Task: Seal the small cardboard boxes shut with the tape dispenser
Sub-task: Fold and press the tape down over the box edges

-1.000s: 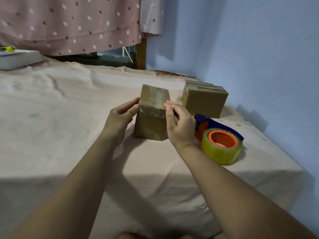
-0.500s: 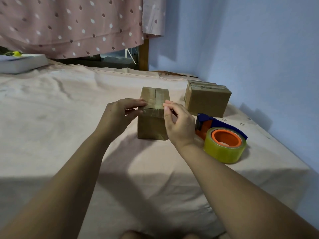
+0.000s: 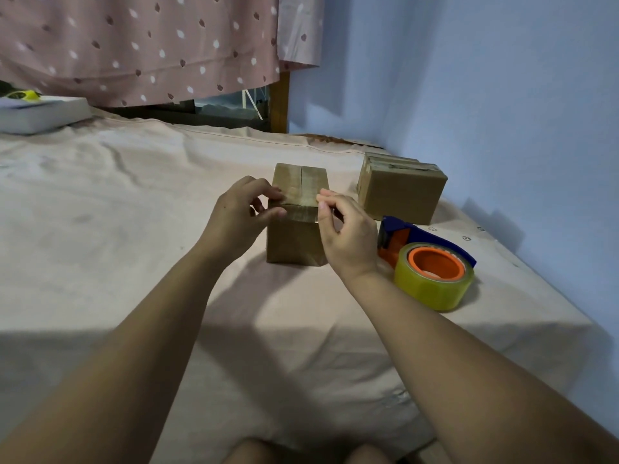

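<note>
The left hand (image 3: 239, 217) is half curled, with its fingertips on the taped top edge of the box (image 3: 294, 239) and its thumb on the front. The right hand (image 3: 348, 236) pinches the opposite top corner with thumb and forefinger. The box stands between both hands, and the tape dispenser (image 3: 427, 262) lies just right of the right wrist.

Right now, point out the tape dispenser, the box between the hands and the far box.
tape dispenser (image 3: 432, 294): head view, tape roll's side.
near cardboard box (image 3: 296, 239): head view, front face.
far cardboard box (image 3: 400, 199): head view, front face.
</note>
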